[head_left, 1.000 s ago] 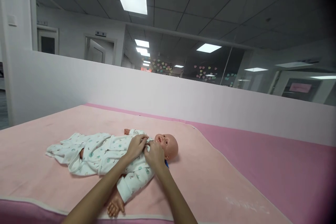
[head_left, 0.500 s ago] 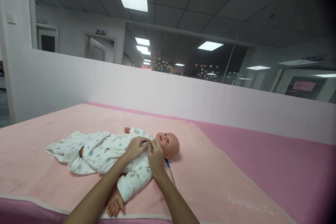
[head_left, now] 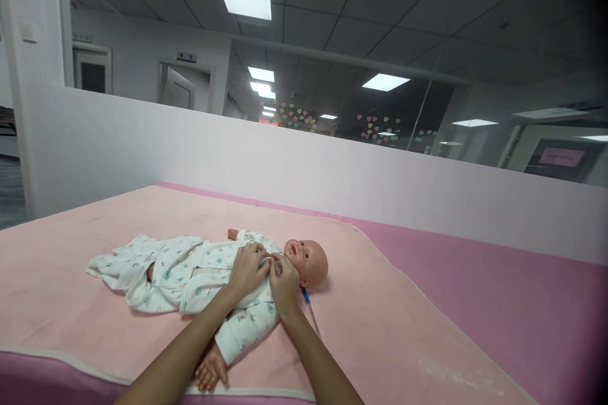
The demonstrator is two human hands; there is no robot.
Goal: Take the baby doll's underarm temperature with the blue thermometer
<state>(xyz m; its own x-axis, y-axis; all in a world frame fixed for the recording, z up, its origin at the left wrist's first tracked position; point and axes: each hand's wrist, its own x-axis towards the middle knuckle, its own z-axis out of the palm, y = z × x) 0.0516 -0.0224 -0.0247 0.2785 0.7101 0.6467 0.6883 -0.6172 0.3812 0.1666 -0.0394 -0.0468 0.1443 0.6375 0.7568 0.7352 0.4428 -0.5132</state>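
A baby doll [head_left: 311,261] lies on its back, its head toward the right. It wears a white printed romper [head_left: 183,269] with small green and grey figures. Over the doll's upper chest, just below the chin, my left hand [head_left: 247,269] pinches the romper's cloth near the collar. Right beside it, my right hand [head_left: 285,278] has its fingers closed on the same collar edge. The fastening between the fingertips is too small and covered to make out. A thin cord with a blue end [head_left: 306,296] comes out from under the doll's head.
The doll rests on a peach-coloured mat [head_left: 380,329] with a pale edge, laid over a pink padded surface [head_left: 475,278]. Behind stands a low white wall [head_left: 285,158] with glass above it. Heart-shaped notes [head_left: 297,115] stick to the glass.
My left hand has turned slightly, its fingers more bunched over the collar. The right hand stays at the collar. The whole view has shifted a little.
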